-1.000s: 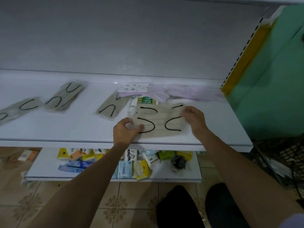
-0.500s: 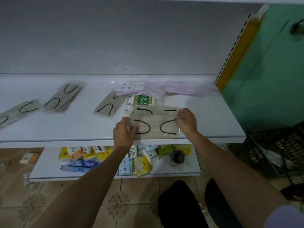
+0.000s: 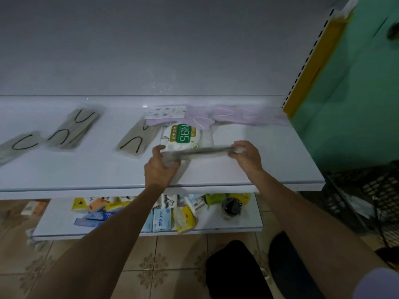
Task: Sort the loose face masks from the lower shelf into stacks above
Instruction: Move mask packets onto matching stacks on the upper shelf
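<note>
Over the upper white shelf both hands hold a stack of tan masks in clear wrap, now seen edge-on and blurred. My left hand grips its left end, my right hand pinches its right end. Behind it lies a white N95 pack. More tan masks with black loops lie on the shelf: one stack beside the N95 pack, another further left, a third at the far left. Pale purple masks lie along the back.
The lower shelf carries a jumble of mask packs in yellow, blue and white, plus a dark mask in wrap. A patterned white pack lies at the back. A green wall and a black wire basket stand at right.
The held tan stack has tipped from lying flat, face up, to edge-on, uncovering the N95 pack behind it. Both hands stayed at its ends.
</note>
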Demonstrator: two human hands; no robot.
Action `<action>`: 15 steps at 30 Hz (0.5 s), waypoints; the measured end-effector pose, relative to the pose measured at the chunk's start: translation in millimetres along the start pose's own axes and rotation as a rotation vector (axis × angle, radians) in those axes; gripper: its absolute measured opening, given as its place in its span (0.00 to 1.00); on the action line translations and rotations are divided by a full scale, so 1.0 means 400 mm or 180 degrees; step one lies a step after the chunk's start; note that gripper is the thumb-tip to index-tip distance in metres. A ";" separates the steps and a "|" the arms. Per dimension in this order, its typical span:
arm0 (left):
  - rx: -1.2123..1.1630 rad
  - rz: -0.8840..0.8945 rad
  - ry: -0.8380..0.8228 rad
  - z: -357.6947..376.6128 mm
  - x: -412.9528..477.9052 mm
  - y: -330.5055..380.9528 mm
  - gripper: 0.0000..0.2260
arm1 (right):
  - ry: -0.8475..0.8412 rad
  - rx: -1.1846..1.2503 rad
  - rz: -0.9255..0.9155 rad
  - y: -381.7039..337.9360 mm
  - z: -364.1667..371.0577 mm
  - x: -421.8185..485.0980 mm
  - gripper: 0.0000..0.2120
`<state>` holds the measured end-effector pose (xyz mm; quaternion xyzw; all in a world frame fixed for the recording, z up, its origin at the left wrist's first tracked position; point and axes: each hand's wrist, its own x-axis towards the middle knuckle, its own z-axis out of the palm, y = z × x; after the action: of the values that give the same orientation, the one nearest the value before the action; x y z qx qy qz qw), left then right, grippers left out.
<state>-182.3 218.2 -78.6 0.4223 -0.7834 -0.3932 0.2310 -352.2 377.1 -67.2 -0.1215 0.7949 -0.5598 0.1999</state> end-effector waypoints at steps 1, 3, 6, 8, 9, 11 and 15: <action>-0.0111 -0.0065 0.0064 -0.001 0.009 0.013 0.23 | -0.0016 -0.0071 0.0047 -0.013 0.002 0.006 0.09; -0.0376 -0.0195 0.0144 -0.001 0.018 0.039 0.21 | -0.0077 -0.0119 0.0003 -0.037 0.011 0.014 0.10; -0.0428 -0.0119 0.0235 0.007 0.026 0.053 0.19 | -0.0070 -0.0092 -0.0140 -0.051 0.024 0.023 0.11; -0.0375 -0.0110 0.0135 0.016 0.018 0.044 0.20 | 0.0018 -0.0042 -0.0146 -0.042 0.029 0.025 0.15; -0.0299 -0.0114 0.0042 0.023 0.005 0.034 0.21 | 0.0055 -0.0005 -0.0109 -0.036 0.030 0.019 0.15; -0.0145 -0.0093 -0.0118 0.040 -0.027 0.007 0.21 | 0.0116 0.0037 -0.0006 -0.009 0.037 0.011 0.12; -0.0254 -0.0066 -0.0064 0.041 -0.057 -0.007 0.18 | 0.0335 -0.0081 -0.0058 0.011 0.035 -0.023 0.06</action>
<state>-179.9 243.5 -91.2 0.4168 -0.7649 -0.4308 0.2358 -337.6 370.7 -73.5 -0.1016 0.8102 -0.5571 0.1512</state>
